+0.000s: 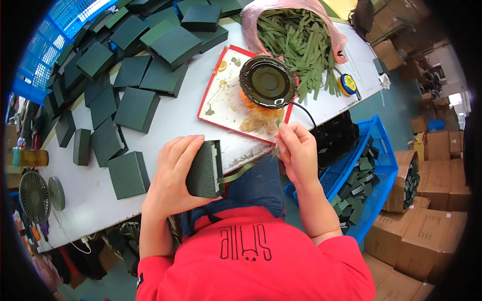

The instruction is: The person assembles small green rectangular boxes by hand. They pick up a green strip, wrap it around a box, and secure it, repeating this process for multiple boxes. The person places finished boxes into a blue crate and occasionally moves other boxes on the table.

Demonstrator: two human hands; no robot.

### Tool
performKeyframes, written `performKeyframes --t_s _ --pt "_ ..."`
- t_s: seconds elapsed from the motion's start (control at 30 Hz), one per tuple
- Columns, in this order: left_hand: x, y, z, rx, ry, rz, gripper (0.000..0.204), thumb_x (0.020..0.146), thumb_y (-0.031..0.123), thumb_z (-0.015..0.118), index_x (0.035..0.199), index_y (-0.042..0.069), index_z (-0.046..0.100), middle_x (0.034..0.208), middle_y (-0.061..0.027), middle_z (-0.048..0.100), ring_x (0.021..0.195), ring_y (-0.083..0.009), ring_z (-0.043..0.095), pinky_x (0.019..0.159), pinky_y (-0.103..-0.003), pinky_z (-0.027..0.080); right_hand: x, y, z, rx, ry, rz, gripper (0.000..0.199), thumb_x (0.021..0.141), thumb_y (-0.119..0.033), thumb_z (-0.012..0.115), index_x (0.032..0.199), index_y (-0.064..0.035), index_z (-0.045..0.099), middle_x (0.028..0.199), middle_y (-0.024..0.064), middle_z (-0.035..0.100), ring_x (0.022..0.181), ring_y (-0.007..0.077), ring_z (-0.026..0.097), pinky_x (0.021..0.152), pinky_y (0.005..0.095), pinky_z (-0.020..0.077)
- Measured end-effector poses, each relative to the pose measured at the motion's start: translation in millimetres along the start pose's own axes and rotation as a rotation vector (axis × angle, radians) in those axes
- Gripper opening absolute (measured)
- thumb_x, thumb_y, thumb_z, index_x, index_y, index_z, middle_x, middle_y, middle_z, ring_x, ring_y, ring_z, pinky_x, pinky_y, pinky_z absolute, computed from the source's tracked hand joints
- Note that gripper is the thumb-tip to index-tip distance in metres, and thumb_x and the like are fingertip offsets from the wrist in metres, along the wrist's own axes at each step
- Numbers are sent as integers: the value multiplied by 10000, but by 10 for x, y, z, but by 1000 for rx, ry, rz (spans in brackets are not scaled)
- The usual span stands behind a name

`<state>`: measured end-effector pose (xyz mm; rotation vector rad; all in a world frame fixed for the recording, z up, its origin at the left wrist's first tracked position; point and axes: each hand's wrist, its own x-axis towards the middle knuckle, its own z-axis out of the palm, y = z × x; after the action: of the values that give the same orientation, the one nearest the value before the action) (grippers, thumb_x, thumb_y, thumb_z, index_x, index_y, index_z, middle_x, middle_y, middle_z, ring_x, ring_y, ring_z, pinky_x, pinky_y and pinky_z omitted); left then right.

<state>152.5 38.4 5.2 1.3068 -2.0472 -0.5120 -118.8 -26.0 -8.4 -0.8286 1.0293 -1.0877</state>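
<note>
My left hand (175,173) is wrapped round a dark green box (202,173), held upright just off the front edge of the table. A thin pale strip runs down the box's right side. From that side an olive-green ribbon (237,174) sticks out to the right. My right hand (297,148) is raised near the corner of a red-rimmed board, its thumb and forefinger pinched on a green ribbon end (278,122). Whether this is the same ribbon as the one on the box, I cannot tell.
Many dark green boxes (136,109) cover the white table (165,120). A round black-topped pot (267,82) stands on the red-rimmed board (221,93). Behind it lies a pink bag (337,35) of green ribbons (296,45). A blue crate (382,165) with green pieces stands at right.
</note>
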Motion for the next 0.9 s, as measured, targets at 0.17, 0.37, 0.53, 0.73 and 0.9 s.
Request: performKeyframes --t_s 0.17,0.37,0.53,0.73,0.9 --pt "68 8 -36 -104 -46 62 1019 540 283 931 1419 10 492 1388 -159 520 1262 -389 491 1068 -484 408 -222 -87 234 -202 -281 139 170 977 -174 697 910 -18 677 738 -60 605 628 -7 482 546 179 357" --pt "62 25 -30 -145 -69 104 1028 538 272 925 1430 11 486 1396 -146 520 1281 -374 485 1084 -485 396 -173 29 375 -251 -383 220 188 968 -178 716 897 -10 674 777 -50 634 686 -4 516 586 185 401" --pt "62 27 -42 -116 -68 132 1091 506 341 971 1417 -13 485 1379 -178 525 1240 -405 518 1063 -487 419 -128 64 382 -313 -398 219 221 966 -199 720 868 -9 669 762 -48 630 663 -4 503 582 189 399" --pt "69 83 -60 -40 -88 138 952 525 252 915 1361 -1 538 1330 -148 571 1209 -377 542 1033 -481 426 -84 13 386 -583 -438 208 215 948 -164 696 818 3 663 732 -21 623 667 18 532 591 215 435" --pt "86 129 -76 56 -113 181 909 525 225 886 1343 7 554 1322 -133 584 1201 -360 550 1019 -470 428 -64 80 352 -530 -487 187 204 951 -148 675 831 17 671 769 12 652 722 57 603 664 242 509"
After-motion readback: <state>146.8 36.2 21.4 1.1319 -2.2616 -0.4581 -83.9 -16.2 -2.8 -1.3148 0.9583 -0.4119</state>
